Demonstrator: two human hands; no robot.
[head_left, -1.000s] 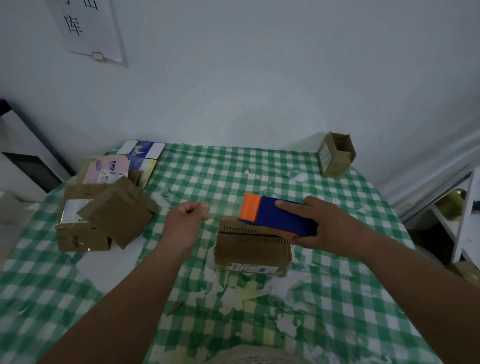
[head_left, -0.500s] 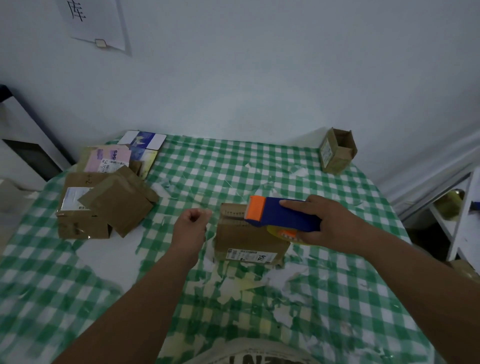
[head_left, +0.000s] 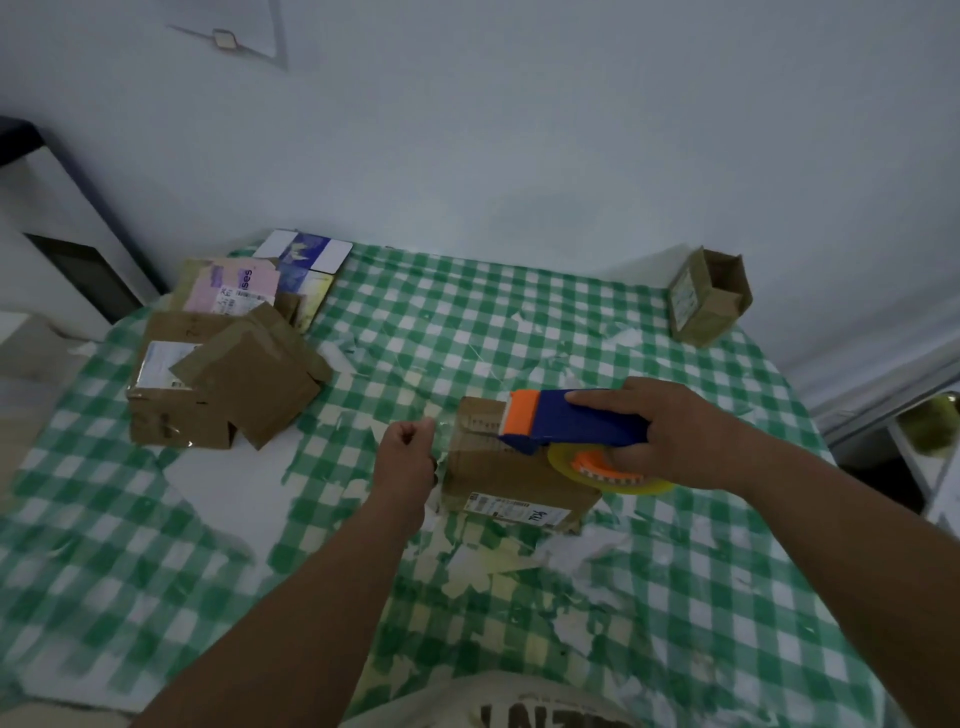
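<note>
A small cardboard box with a white label on its near side lies in the middle of the green checked tablecloth. My right hand grips a blue and orange tape dispenser over the box's top, its clear tape roll hanging at the box's right edge. My left hand is curled just left of the box and pinches a strip of clear tape that runs towards the dispenser's orange end.
A pile of brown cardboard boxes and coloured flat packets lies at the table's back left. An open small carton stands at the back right by the wall. Torn white and yellow paper scraps litter the cloth.
The dispenser has come down onto the box top and its tape roll now shows. My left hand moved right to the box's left side and now pinches the tape.
</note>
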